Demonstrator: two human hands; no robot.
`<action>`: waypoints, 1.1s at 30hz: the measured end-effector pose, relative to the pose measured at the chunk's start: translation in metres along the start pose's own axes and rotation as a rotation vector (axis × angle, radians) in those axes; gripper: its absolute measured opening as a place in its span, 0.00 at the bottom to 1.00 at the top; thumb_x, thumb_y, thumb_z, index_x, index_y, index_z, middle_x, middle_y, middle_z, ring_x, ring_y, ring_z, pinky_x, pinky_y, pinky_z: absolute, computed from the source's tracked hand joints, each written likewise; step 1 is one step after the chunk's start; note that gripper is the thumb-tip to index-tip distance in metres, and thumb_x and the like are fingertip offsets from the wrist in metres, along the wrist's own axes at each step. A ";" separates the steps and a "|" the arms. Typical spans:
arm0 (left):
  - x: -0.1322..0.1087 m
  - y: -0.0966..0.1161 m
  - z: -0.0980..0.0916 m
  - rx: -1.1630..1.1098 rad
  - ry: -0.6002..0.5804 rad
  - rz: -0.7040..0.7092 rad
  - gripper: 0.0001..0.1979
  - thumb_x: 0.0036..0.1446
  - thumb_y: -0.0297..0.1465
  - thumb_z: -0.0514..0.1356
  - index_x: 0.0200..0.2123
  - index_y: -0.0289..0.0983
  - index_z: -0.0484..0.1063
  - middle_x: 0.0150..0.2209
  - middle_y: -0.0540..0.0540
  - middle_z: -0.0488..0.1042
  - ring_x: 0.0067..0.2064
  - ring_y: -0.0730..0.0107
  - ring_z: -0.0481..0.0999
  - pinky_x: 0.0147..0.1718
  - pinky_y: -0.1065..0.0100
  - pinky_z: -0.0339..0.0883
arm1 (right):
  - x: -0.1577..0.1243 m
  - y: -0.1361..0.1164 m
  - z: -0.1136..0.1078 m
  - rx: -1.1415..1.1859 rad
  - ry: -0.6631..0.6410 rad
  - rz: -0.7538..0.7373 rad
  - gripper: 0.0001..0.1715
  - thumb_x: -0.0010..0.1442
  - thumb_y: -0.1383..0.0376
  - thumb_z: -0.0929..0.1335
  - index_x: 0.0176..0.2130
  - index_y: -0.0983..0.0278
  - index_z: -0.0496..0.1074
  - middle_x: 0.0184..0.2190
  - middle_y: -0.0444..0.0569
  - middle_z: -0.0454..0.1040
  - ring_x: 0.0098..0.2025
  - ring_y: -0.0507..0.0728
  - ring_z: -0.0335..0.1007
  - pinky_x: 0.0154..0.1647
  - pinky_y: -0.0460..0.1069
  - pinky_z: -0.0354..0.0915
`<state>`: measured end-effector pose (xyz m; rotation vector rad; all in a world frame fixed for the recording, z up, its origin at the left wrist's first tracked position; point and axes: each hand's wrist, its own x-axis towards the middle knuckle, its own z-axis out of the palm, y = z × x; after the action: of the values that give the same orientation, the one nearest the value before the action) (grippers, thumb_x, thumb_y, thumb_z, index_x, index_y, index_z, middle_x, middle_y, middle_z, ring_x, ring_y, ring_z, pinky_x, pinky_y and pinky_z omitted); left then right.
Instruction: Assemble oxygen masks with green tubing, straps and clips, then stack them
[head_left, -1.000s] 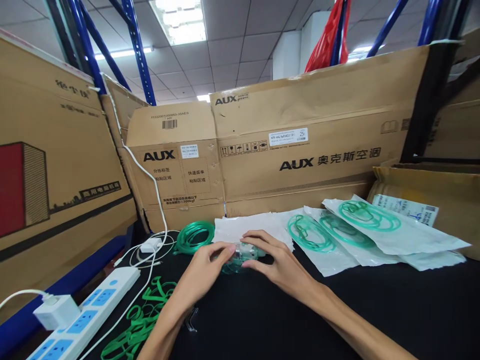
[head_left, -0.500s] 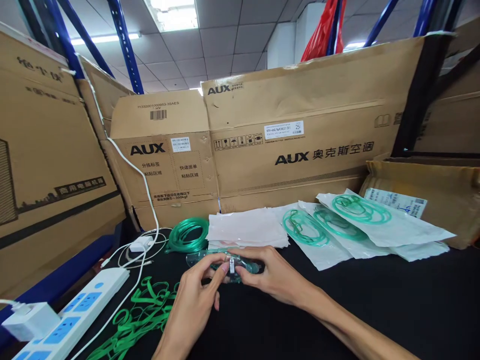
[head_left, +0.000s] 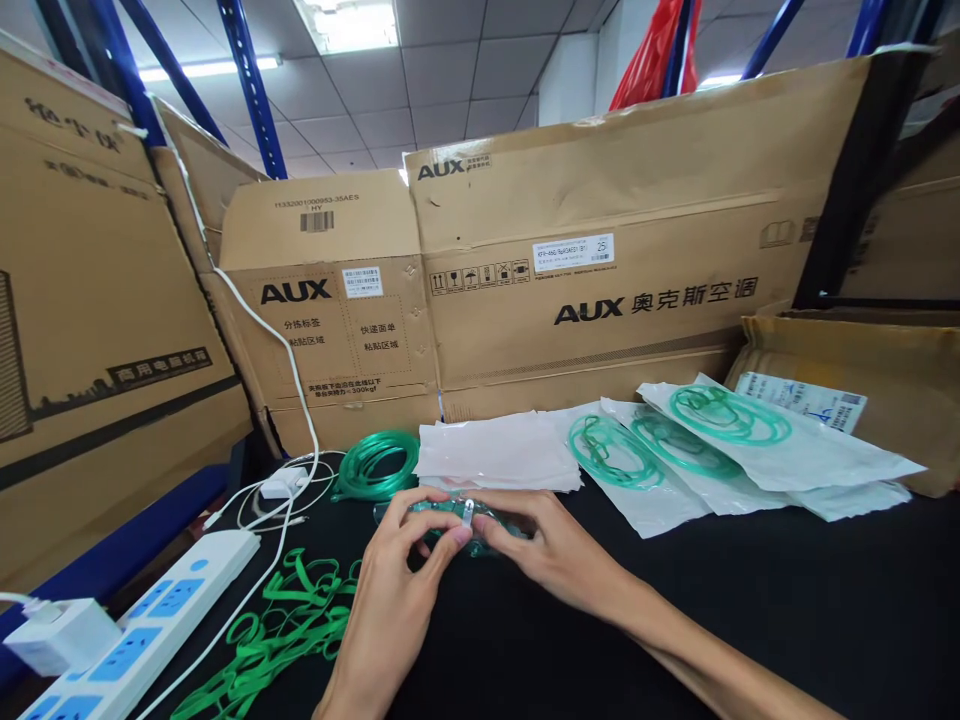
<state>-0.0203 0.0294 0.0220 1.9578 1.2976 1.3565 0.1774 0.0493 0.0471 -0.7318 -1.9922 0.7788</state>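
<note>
Both hands meet over a clear green-tinted plastic mask [head_left: 450, 522] with a small metal strip, held just above the black table [head_left: 750, 610]. My left hand [head_left: 401, 580] pinches its left side with thumb and fingers closed. My right hand [head_left: 544, 545] grips its right side, fingers curled over it. Just behind the mask lies a stack of empty white pouches [head_left: 499, 452]. A coil of green tubing [head_left: 377, 465] rests to the left of that stack.
Sealed pouches with green tubing [head_left: 697, 440] fan out at the right. Loose green elastic straps [head_left: 277, 625] and a white power strip [head_left: 142, 630] with a plugged charger [head_left: 60, 635] lie at the left. Large cardboard boxes [head_left: 585, 270] wall the back and both sides.
The hands first pressed the mask flat on the table, then drew it nearer and lifted it slightly. Both now pinch it at its metal strip.
</note>
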 end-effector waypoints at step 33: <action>0.000 0.003 -0.026 0.316 -0.220 0.301 0.15 0.66 0.34 0.64 0.55 0.50 0.73 0.55 0.51 0.77 0.56 0.60 0.74 0.59 0.55 0.65 | -0.004 -0.013 -0.020 -0.030 -0.163 0.200 0.17 0.59 0.56 0.76 0.44 0.58 0.71 0.33 0.39 0.70 0.29 0.49 0.61 0.29 0.43 0.60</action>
<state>-0.0425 0.0239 0.0352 2.5226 1.2056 1.0681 0.1937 0.0435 0.0634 -0.9209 -2.1017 0.9546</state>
